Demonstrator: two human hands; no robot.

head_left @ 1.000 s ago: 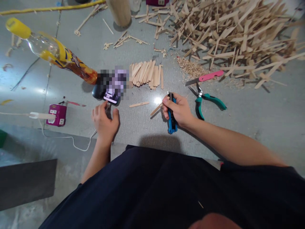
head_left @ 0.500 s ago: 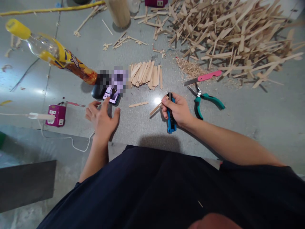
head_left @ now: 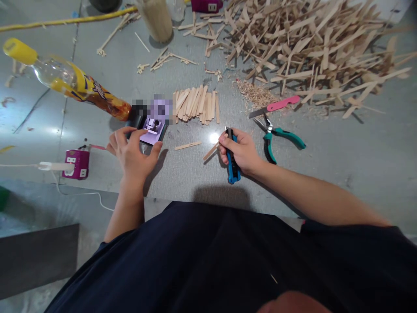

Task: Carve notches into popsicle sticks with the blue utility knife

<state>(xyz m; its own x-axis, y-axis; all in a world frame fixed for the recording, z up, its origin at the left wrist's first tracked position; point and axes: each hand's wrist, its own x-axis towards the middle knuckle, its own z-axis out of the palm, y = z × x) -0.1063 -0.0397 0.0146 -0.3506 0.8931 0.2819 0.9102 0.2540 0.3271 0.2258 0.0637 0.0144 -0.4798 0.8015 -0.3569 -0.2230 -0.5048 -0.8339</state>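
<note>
My left hand [head_left: 134,152] is spread over a lit smartphone [head_left: 151,137], its fingertips at the lower part of the screen; whether they touch the glass I cannot tell. The phone leans on a dark rounded object, and part of its picture is pixelated. In my right hand [head_left: 239,150] is a blue and black utility knife [head_left: 232,167], with a short metal tip at its upper end. Thumb and finger of that hand also pinch a wooden craft stick [head_left: 211,151]. Between the hands a notched craft stick [head_left: 188,145] lies flat on the table.
A row of craft sticks [head_left: 197,104] lies beyond, and a big heap of sticks [head_left: 322,52] fills the back right. Green-handled pliers [head_left: 270,134] and a pink-handled folding saw [head_left: 276,106] lie right. A yellow-capped bottle [head_left: 78,84] and a purple power adapter [head_left: 75,164] are left.
My left hand has shifted slightly left and up, with its fingers more arched over the phone. The picture on the screen has changed. My right hand keeps its hold on knife and stick.
</note>
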